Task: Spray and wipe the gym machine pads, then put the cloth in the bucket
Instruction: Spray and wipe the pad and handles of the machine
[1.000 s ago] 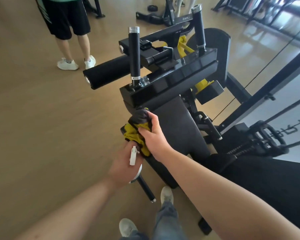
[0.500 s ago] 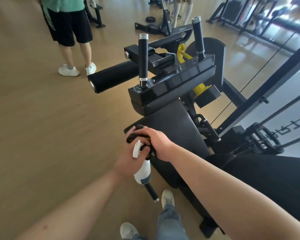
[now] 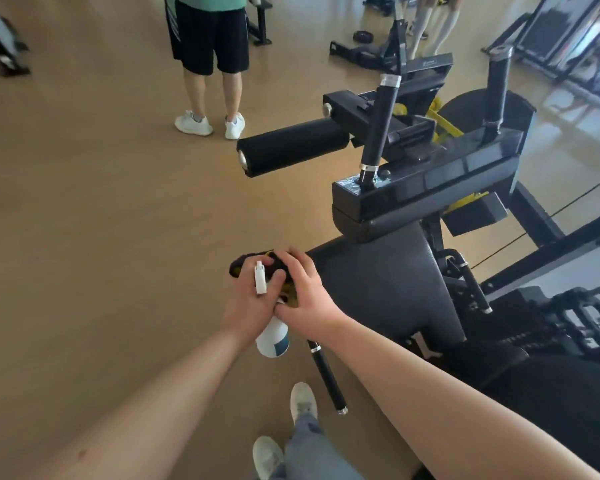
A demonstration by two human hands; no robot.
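the yellow-and-dark bunched cloth [image 3: 240, 269] sits at the 9 o'clock corner of the dark grey vinyl machine pad [image 3: 378, 289], which stretches away toward 3 o'clock, nearer the right hand [image 3: 305, 299] curled over the cloth, while the left hand [image 3: 248, 306] grips the white plastic spray bottle [image 3: 272, 336]; a second ago the cloth was higher up the pad.

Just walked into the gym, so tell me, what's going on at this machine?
A person is cleaning a gym machine. Their left hand grips a white spray bottle, and their right hand holds a dark and yellow cloth against the edge of the black seat pad.
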